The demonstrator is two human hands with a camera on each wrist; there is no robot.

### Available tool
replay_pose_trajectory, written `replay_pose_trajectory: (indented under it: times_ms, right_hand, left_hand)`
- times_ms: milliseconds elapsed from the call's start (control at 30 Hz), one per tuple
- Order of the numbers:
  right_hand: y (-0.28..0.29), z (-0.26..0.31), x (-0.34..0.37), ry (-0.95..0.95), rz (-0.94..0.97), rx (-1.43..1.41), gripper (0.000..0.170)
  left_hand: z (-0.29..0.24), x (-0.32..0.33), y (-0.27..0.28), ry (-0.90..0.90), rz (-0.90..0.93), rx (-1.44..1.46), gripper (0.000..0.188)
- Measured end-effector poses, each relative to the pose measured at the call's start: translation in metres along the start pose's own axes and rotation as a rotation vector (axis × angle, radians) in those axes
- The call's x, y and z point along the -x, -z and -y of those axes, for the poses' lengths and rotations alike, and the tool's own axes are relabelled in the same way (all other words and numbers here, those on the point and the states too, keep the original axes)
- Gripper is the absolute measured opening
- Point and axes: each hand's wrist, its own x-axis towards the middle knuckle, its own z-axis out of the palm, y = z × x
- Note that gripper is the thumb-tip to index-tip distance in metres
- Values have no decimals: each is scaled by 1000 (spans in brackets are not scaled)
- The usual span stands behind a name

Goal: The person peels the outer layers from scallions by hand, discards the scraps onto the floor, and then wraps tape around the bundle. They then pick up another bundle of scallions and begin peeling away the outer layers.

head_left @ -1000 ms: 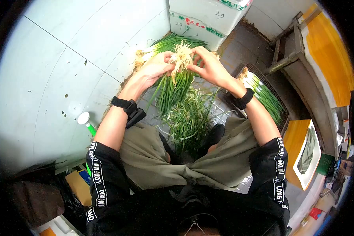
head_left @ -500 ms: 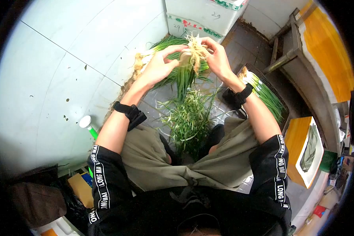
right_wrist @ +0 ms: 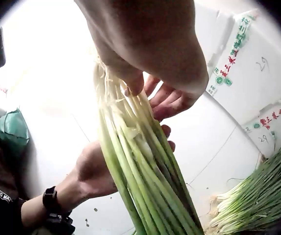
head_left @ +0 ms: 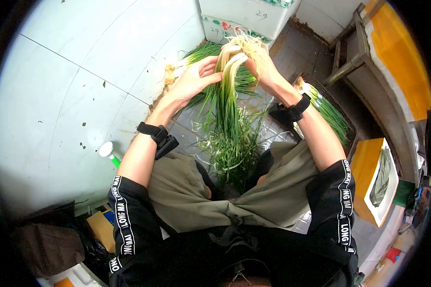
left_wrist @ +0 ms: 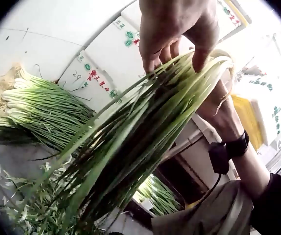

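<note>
A bunch of green onions (head_left: 229, 91) hangs in the air, roots up and leaves down. My right hand (head_left: 266, 69) grips it near the roots; in the right wrist view the curled fingers of that hand (right_wrist: 150, 54) lie around the white stalks (right_wrist: 123, 107). On the other side, my left hand (head_left: 196, 81) holds the stalks between thumb and fingers, as the left hand (left_wrist: 179, 29) shows in the left wrist view. Part of the right hand is hidden behind the roots. Loose trimmed leaves (head_left: 232, 153) lie below the bunch.
More green onions (head_left: 203, 50) lie by the tiled wall (head_left: 91, 71), in front of white foam boxes (head_left: 246, 21). A dark basket (head_left: 352, 131) with green onions stands at the right, near a foam box with yellow sides (head_left: 366, 162).
The bunch has tilted, so its roots now lean right over my right hand and its white stalks show. My right hand has moved right; my left hand stays beside the stalks.
</note>
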Motion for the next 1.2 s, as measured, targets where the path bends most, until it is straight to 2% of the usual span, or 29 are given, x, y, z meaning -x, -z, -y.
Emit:
replay_pose_trajectory:
  times_ms: [33,67,133,167,233,267,333,367,400,467,533,633,767,800,900,1033,1133,1200]
  right_hand:
    - [-6,11,2,-111,-59,-45,27]
    - [-7,10,2,-112,-61,-45,27]
    - [-8,7,2,-160,-69,-326,30]
    - [-7,6,3,-160,-69,-327,30]
    - [-2,3,4,-109,-95,106,37]
    - [2,2,4,-107,-99,105,37]
    - [14,-4,1,-266,-146,13,42]
    - [27,-18,2,-364,-105,81,43]
    - [26,-15,5,-360,-106,83,43]
    - [22,-8,15,-482,-49,-59,40]
    - [16,-7,18,-486,-40,-14,36]
    - [11,-9,20,-363,-213,36,31]
    - [-4,-9,21,-266,-127,226,31]
    - [-13,-10,21,-164,-166,319,31]
    - [-19,-25,17,-159,-167,456,35]
    - [-21,-31,17,-245,-220,450,34]
    - [-22,-29,16,-237,-238,409,30]
    - [-24,-19,18,-222,-263,569,22]
  left_hand:
    - [6,-4,3,7,11,27,67]
    - [11,-7,5,14,22,54,66]
    - [13,-7,1,17,25,115,62]
    - [13,-7,-1,18,26,175,58]
    - [14,-8,-1,46,12,187,54]
    - [15,-9,-2,74,0,200,50]
    - [12,-6,-6,74,-52,227,49]
    - [10,-5,-6,72,-108,257,47]
    - [12,-5,-4,69,-106,254,47]
    - [17,-5,-1,20,-167,263,50]
    - [17,-6,1,9,-206,273,51]
    - [15,-4,2,-12,-246,307,51]
    - [16,-5,4,-23,-210,308,48]
    - [14,-4,3,-22,-210,308,48]
    - [13,-3,-3,30,-217,296,49]
    - [18,-4,-1,43,-207,239,50]
    - [17,-3,-1,47,-206,222,48]
    - [15,-2,0,37,-210,221,47]
